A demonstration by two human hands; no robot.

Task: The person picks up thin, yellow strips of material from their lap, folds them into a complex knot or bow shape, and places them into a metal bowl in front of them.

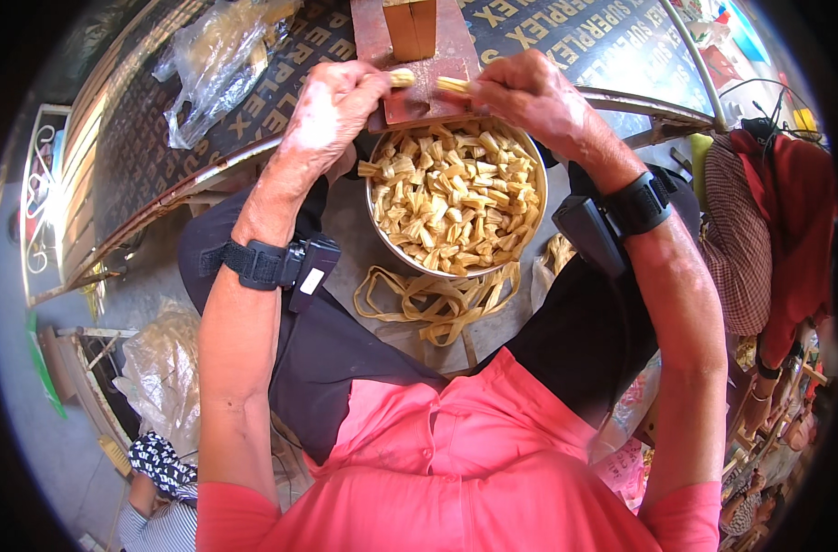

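My left hand [343, 103] pinches a short tan strip of dried plant fibre [401, 77] at the near end of a reddish board [464, 65]. Opposite it, my right hand [519, 100] grips another short piece of the same fibre [453, 85]; a small gap parts the two pieces. An upright wooden block [411, 31] stands on the board just beyond. Below my hands, a round metal-rimmed basin [372, 219] is full of folded or knotted fibre pieces [460, 200]. Long flat fibre strips [440, 297] lie looped on the floor, close to the basin's near side.
A dark printed panel table [253, 114] with a metal edge spans the front, a clear plastic bag [219, 62] on it. Another plastic bag [164, 372] is at lower left. People sit nearby: a striped shirt [160, 528] lower left, a red sleeve [795, 228] at right.
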